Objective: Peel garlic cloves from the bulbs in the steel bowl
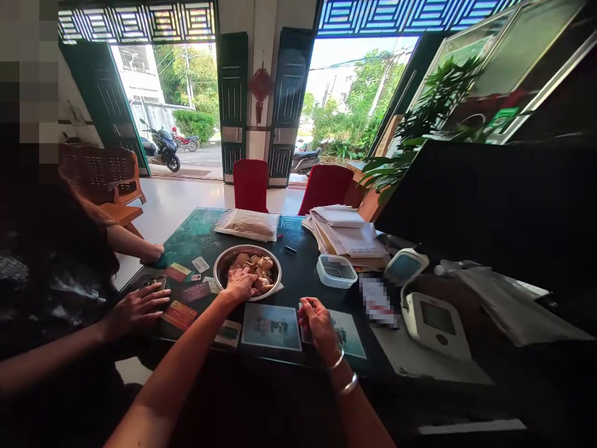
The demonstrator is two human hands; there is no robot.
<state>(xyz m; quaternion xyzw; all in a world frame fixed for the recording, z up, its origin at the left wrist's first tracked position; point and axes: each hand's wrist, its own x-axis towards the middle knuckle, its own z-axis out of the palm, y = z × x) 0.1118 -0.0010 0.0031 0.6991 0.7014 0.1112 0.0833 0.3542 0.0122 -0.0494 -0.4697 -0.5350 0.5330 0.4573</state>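
A steel bowl (222, 260) of pale brown food pieces (261, 266) stands on the dark glass table (303, 274). My left hand (241, 285) reaches into the bowl's near side, fingers curled on the food pieces. My right hand (316, 318) hovers low over the table to the right of the bowl, fingers loosely curled; whether it holds anything small I cannot tell. Silver bangles (342, 373) ring my right wrist.
A person sits at the left, one hand (137, 309) flat on the table, the other (152, 253) farther back. A plastic bag (248, 224), paper stack (347, 233), clear plastic tub (336, 270), blood pressure monitor (436, 320) and two red chairs (250, 185) surround the bowl.
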